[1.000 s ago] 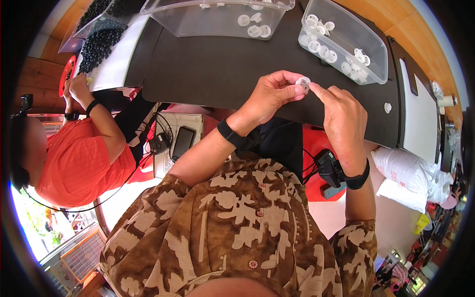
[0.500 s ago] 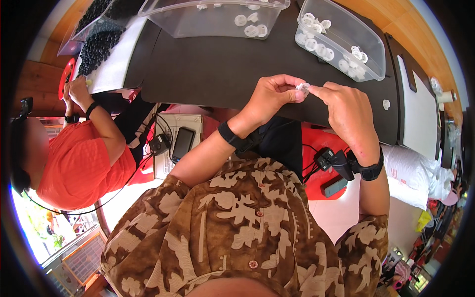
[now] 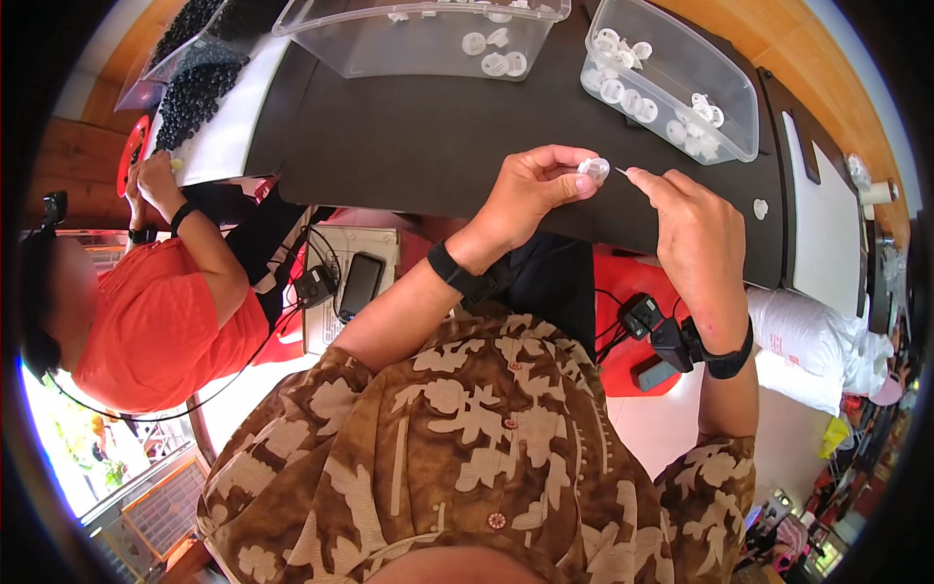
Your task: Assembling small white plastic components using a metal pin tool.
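Observation:
My left hand point(image 3: 537, 190) pinches a small white round plastic part point(image 3: 594, 170) between thumb and fingertips, above the dark tabletop. A short way to its right, my right hand point(image 3: 693, 209) is closed, with a thin pale pointed piece point(image 3: 623, 171) sticking out from its fingertips toward the white part. A gap shows between the two. What kind of piece it is cannot be made out, since the fingers hide most of it. Ahead and to the right stands a clear plastic bin point(image 3: 735, 107) with several similar white round parts in it.
Another clear bin point(image 3: 389, 49) with white parts stands at the far side of the dark table point(image 3: 409, 136). One loose white piece point(image 3: 760, 208) lies at right, near a white sheet point(image 3: 827, 224). At left, a co-worker in red point(image 3: 165, 321) handles something beside many small black pieces point(image 3: 199, 97).
My right hand has drawn back to the right, away from the white part, uncovering the thin pale piece. The white part is turned to show more of its round face; my left hand barely moved.

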The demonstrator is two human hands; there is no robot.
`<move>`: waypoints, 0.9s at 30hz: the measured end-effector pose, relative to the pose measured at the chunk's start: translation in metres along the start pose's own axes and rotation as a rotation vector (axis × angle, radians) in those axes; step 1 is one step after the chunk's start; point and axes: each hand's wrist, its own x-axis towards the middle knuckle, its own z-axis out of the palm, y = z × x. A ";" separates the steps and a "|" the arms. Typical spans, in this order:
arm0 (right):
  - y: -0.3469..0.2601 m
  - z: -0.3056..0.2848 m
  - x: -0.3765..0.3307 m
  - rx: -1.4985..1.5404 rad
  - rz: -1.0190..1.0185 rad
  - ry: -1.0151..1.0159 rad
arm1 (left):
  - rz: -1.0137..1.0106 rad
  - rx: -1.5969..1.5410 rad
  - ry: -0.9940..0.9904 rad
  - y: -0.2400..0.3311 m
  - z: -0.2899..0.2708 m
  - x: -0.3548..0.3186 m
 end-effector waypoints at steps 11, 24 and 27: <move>-0.004 0.014 0.004 0.043 -0.027 0.003 | 0.002 0.014 -0.011 0.000 0.000 0.001; -0.006 0.016 0.006 -0.176 -0.193 0.019 | 0.013 0.024 0.003 -0.002 0.000 0.000; -0.002 0.014 0.008 -0.191 -0.259 0.002 | 0.013 0.060 0.004 -0.003 0.000 0.000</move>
